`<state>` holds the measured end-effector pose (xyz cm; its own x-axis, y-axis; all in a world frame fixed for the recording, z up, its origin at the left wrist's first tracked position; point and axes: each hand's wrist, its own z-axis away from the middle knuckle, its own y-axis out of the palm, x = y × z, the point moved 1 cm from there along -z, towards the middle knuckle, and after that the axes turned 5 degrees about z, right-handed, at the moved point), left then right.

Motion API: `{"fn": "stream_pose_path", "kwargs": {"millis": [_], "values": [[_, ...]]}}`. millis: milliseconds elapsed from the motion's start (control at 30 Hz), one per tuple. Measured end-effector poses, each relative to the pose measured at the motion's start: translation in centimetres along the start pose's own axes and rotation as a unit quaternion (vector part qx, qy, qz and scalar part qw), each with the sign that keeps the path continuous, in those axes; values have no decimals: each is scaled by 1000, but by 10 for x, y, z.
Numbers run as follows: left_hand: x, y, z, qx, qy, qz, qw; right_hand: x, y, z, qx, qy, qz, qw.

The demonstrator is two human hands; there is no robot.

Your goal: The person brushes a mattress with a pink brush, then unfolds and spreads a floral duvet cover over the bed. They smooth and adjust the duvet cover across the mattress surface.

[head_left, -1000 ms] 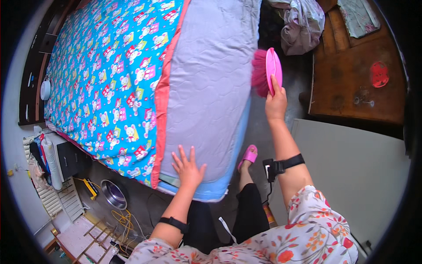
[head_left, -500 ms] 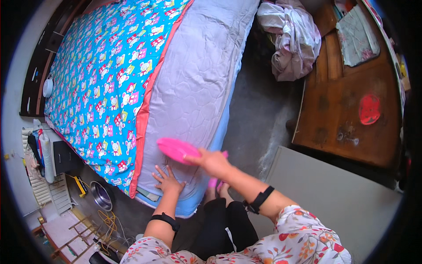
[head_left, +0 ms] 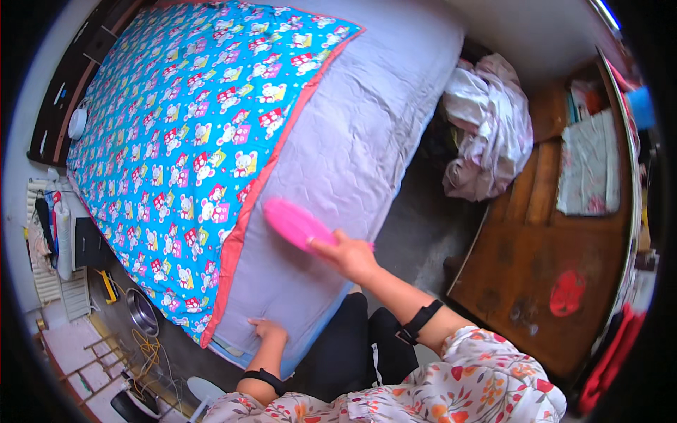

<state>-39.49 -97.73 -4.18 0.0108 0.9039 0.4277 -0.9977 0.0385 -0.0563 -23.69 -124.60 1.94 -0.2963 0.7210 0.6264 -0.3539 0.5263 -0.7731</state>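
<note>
My right hand (head_left: 347,258) is closed around a pink brush (head_left: 296,224) with a long oval head. The brush is tilted over the grey quilted mattress cover (head_left: 331,151), its head toward the patterned quilt; its underside is hidden. My left hand (head_left: 269,330) rests on the near end of the cover and holds nothing I can see. One finger points left, and the others are foreshortened. Left of the cover spreads the blue quilt (head_left: 180,162) with cartoon mice and a red-orange border (head_left: 233,261).
Beyond the bed's right side lies a bundle of pale pink bedding (head_left: 490,130). A brown wooden desk (head_left: 518,261) stands on the right, with a floral-patterned pad (head_left: 589,166) on it. On the floor at left are a metal basin (head_left: 143,312) and a yellow cable (head_left: 147,352).
The view has shifted, bringing more of the bed's far end into sight. My right hand has moved farther up the cover with the brush. My left hand is nearer the bed's end, less spread.
</note>
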Motion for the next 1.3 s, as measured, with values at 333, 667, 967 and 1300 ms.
{"fn": "stream_pose_path", "kwargs": {"millis": [333,667,967,1300], "values": [[-64,-252,48,-483,250,433,719,-218,-136,-37,-370,377,-14,849],[-57,-321,40,-554,242,422,676,-191,-146,-180,263,118,-171,942],[-12,-240,10,-583,128,507,622,-232,-134,-233,343,94,-235,905],[69,-85,-13,-576,85,568,582,-172,-74,-163,181,137,-284,932]]}}
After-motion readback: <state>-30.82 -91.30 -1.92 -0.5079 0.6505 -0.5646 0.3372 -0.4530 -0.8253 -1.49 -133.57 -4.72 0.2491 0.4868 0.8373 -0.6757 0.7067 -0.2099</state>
